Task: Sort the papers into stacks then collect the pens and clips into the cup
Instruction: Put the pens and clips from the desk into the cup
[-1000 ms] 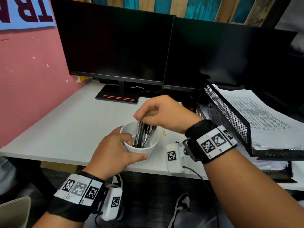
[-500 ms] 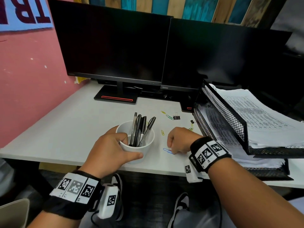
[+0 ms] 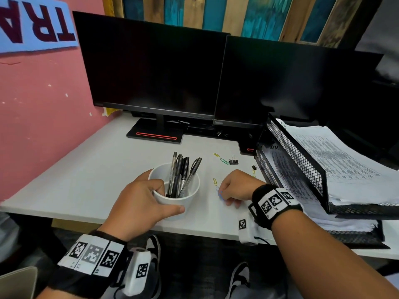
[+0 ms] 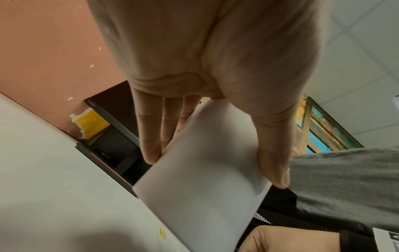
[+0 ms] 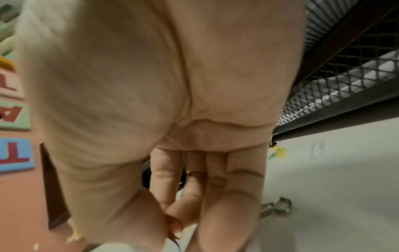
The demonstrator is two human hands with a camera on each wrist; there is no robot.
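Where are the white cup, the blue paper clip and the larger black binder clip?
white cup [image 3: 190, 192]: head view, inner wall by the rim.
blue paper clip [image 3: 220, 195]: head view, its wire loop.
larger black binder clip [image 3: 233, 161]: head view, black body.

Bare forearms, black wristbands [image 3: 275, 205] bearing black-and-white square markers — white camera pods [image 3: 139, 270] beneath, grey sleeve [image 4: 345, 184].

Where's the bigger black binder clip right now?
In the head view the black binder clip lies on the desk beyond the right hand, beside a green paper clip and left of the mesh paper tray.
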